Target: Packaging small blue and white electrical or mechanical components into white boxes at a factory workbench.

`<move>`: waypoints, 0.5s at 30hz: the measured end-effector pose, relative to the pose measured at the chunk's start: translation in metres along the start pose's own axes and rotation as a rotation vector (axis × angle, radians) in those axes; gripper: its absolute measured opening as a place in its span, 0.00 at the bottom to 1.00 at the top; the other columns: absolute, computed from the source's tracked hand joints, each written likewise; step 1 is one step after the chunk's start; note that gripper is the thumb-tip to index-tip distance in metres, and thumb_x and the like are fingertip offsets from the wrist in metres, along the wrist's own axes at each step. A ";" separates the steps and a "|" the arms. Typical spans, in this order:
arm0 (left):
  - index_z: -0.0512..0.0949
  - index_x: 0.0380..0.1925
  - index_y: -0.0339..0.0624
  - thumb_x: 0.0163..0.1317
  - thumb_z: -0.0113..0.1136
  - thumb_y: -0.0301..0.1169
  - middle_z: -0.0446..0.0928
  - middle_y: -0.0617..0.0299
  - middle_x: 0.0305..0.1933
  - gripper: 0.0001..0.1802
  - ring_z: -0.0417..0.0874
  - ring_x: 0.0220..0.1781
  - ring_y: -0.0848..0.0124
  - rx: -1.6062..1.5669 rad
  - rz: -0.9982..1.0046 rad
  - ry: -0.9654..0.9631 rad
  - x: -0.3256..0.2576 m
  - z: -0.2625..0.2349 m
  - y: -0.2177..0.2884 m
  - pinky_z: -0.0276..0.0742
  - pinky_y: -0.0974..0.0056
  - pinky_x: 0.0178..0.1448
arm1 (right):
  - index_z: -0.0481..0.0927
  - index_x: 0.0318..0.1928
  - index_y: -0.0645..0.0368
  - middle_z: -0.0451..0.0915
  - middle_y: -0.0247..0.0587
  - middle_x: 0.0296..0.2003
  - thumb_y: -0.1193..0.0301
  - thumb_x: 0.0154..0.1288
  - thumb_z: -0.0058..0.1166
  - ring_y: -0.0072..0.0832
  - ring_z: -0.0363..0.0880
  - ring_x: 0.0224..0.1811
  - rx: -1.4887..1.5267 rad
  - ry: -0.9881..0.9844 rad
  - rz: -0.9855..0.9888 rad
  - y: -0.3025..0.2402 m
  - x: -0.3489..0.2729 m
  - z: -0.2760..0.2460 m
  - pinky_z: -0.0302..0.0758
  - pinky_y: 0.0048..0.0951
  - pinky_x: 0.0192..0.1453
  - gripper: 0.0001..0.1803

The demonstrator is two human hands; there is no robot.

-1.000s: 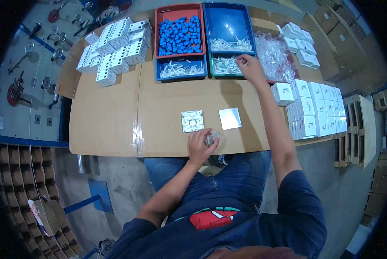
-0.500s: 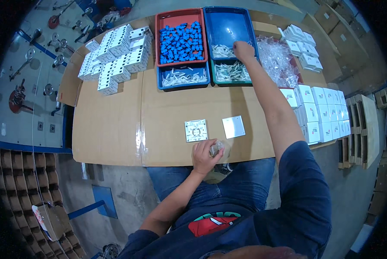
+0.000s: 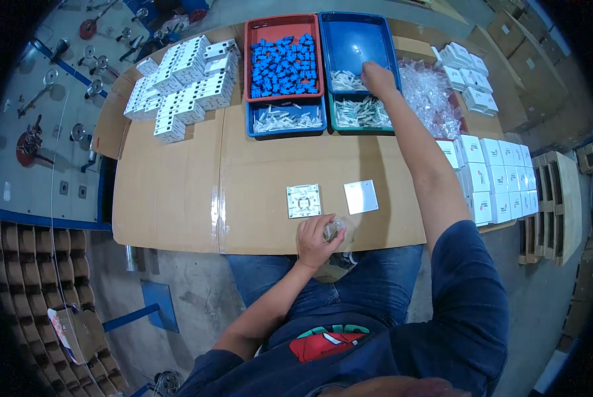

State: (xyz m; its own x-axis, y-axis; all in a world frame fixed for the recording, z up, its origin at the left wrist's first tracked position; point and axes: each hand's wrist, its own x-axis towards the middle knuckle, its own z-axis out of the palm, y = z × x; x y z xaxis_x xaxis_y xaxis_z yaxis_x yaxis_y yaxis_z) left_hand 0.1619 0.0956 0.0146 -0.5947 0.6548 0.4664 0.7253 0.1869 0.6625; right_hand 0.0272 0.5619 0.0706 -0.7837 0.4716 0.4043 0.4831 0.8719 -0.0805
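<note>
Near the table's front edge, my left hand (image 3: pixel 315 241) is closed around a small clear plastic bag (image 3: pixel 335 229); its contents are too unclear to name. My right arm stretches across to the far side, where my right hand (image 3: pixel 378 81) is at the front right of the upper blue tray (image 3: pixel 354 41). Its fingers are bent together, and whatever they hold is hidden. Beside it in that tray lie small white stick-like pieces (image 3: pixel 344 81). A square white plate with a cut-out middle (image 3: pixel 303 201) and a smooth square plate (image 3: pixel 361 197) lie flat before me.
A red tray (image 3: pixel 282 24) holds blue parts. Below it, another blue tray (image 3: pixel 251 126) has white sticks; a green tray (image 3: pixel 362 130) has pale pieces. Stacked white boxes (image 3: pixel 189 63) stand left, more white boxes (image 3: pixel 485 178) right, beside a heap of clear bags (image 3: pixel 428 96).
The whole view has shifted slightly to the right. Both hands keep nearly the same places, the left at the plastic bag and the right at the blue tray.
</note>
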 end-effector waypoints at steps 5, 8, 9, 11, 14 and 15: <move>0.81 0.46 0.43 0.52 0.75 0.38 0.82 0.60 0.41 0.22 0.82 0.43 0.62 -0.002 -0.013 0.007 -0.007 -0.001 -0.003 0.73 0.58 0.49 | 0.80 0.37 0.58 0.86 0.50 0.40 0.63 0.68 0.55 0.51 0.86 0.42 0.107 0.095 0.043 -0.017 -0.016 -0.027 0.80 0.52 0.45 0.11; 0.81 0.46 0.43 0.53 0.76 0.39 0.82 0.60 0.42 0.23 0.82 0.44 0.61 -0.014 -0.030 0.017 -0.011 0.003 -0.006 0.73 0.57 0.50 | 0.81 0.38 0.58 0.86 0.51 0.35 0.61 0.67 0.58 0.50 0.86 0.40 0.223 0.133 0.029 -0.023 -0.037 -0.043 0.80 0.50 0.44 0.12; 0.81 0.47 0.43 0.53 0.75 0.40 0.82 0.60 0.44 0.23 0.82 0.46 0.60 -0.030 -0.057 -0.013 -0.011 0.003 -0.006 0.73 0.57 0.51 | 0.82 0.39 0.57 0.85 0.51 0.33 0.59 0.67 0.60 0.50 0.86 0.38 0.270 0.169 0.015 -0.021 -0.051 -0.045 0.80 0.49 0.43 0.13; 0.81 0.47 0.43 0.54 0.75 0.41 0.82 0.59 0.43 0.24 0.82 0.46 0.58 -0.037 -0.066 0.006 -0.009 0.004 -0.006 0.73 0.55 0.51 | 0.83 0.40 0.56 0.85 0.51 0.32 0.59 0.66 0.61 0.50 0.86 0.37 0.380 0.173 0.005 -0.025 -0.085 -0.047 0.80 0.48 0.42 0.14; 0.81 0.47 0.44 0.55 0.74 0.42 0.81 0.60 0.41 0.22 0.82 0.43 0.60 -0.031 -0.056 0.025 -0.003 -0.004 -0.005 0.72 0.57 0.49 | 0.85 0.43 0.57 0.83 0.44 0.26 0.61 0.66 0.63 0.33 0.79 0.24 0.522 0.020 0.113 -0.059 -0.141 -0.078 0.75 0.37 0.32 0.13; 0.81 0.47 0.45 0.56 0.73 0.42 0.81 0.62 0.40 0.22 0.82 0.42 0.61 -0.036 -0.053 0.032 -0.003 -0.004 -0.008 0.71 0.57 0.48 | 0.85 0.43 0.58 0.82 0.40 0.25 0.63 0.66 0.64 0.25 0.75 0.21 0.581 -0.020 0.131 -0.071 -0.162 -0.083 0.72 0.33 0.29 0.12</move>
State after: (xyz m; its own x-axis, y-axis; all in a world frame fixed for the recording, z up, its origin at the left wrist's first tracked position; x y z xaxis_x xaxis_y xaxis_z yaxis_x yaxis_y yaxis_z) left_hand 0.1564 0.0894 0.0101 -0.6435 0.6206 0.4481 0.6796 0.1938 0.7076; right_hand 0.1525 0.4130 0.0866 -0.7422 0.5774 0.3403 0.2875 0.7330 -0.6165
